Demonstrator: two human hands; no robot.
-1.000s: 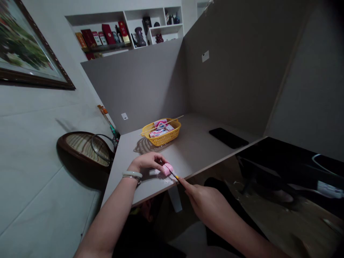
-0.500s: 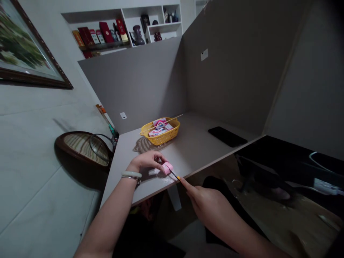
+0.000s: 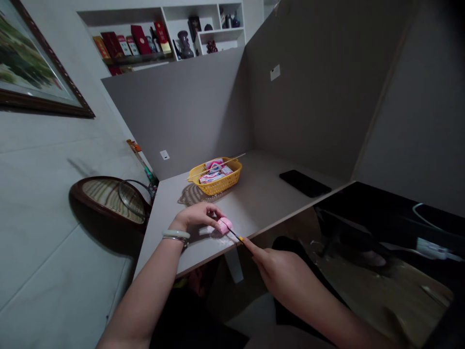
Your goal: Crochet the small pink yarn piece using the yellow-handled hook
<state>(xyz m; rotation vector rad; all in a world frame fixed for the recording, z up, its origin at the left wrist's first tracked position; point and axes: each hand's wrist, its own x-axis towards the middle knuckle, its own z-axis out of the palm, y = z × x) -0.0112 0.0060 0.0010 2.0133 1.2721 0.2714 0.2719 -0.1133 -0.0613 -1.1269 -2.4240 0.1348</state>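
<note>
Because the slim tool (image 3: 234, 234) apparently needs fine steering, my right hand (image 3: 285, 270) closes round its rear end, forefinger extended along it; the remaining fingers are hidden, so their state cannot be told. The tool's tip meets the pink block (image 3: 223, 228) near the front edge of the table (image 3: 257, 211). My left hand (image 3: 199, 214) pinches the block between thumb and fingers, presumably bracing it. Beyond, the yellow basket (image 3: 221, 186) stands well apart, likely preserving working room.

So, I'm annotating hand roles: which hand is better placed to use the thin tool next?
Probably the right hand: it grips the thin tool, which meets the pink block, while the left hand holds that block.
</note>
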